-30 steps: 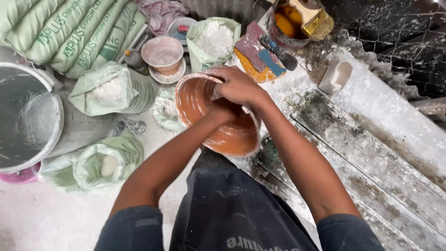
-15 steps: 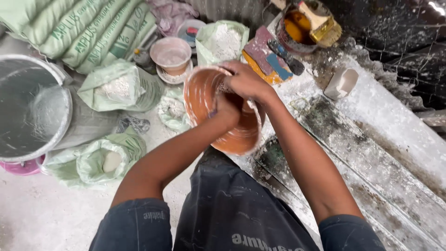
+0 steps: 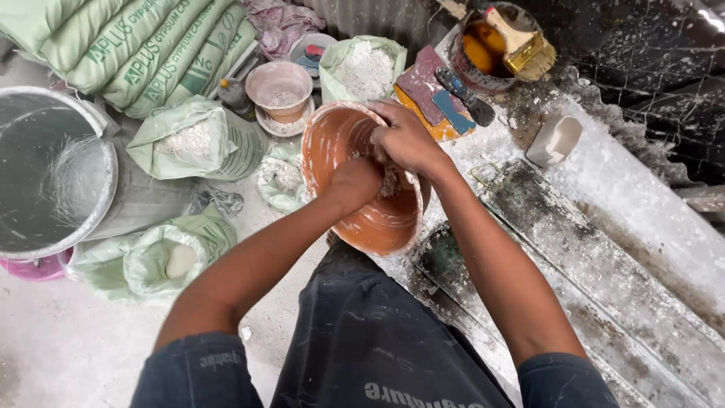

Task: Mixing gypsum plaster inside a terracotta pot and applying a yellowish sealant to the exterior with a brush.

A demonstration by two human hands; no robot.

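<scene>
Orange plastic bowl [image 3: 355, 181] sits tilted between my knees, just past my dark apron. I see both hands inside it: left hand [image 3: 356, 180] closed on a lump of white paste, right hand [image 3: 406, 140] curled over the same lump [image 3: 389, 177]. I judge the mixing partway done: paste smears the wall, clumps remain. Beyond stand open powder bags [image 3: 362, 68] and a small pink bowl [image 3: 280, 89].

Stacked green printed sacks [image 3: 113, 45] upper left
</scene>
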